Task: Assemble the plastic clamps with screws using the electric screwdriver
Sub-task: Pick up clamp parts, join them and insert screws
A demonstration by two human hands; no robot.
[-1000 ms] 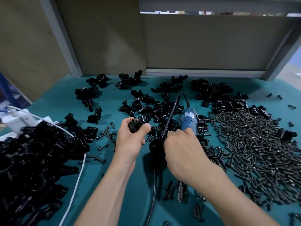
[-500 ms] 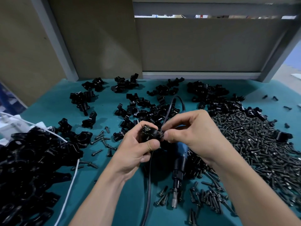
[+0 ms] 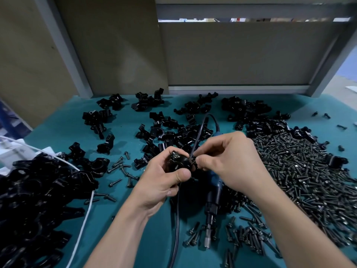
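Centre of frame: left hand (image 3: 162,180) curls round one black clamp (image 3: 178,162), thumb across its front. Right hand (image 3: 231,161) pinches a screw (image 3: 193,161) at the clamp's right edge; I cannot tell whether it sits in a hole. Electric screwdriver (image 3: 212,202) lies on the teal table (image 3: 58,122) under the right hand, bit toward the lower edge. Loose screw pile (image 3: 299,171) at right, clamp heap (image 3: 38,200) at lower left.

Screw pile (image 3: 301,171) right, clamp heap (image 3: 38,190) left, screwdriver (image 3: 212,202) between, on table (image 3: 58,128).
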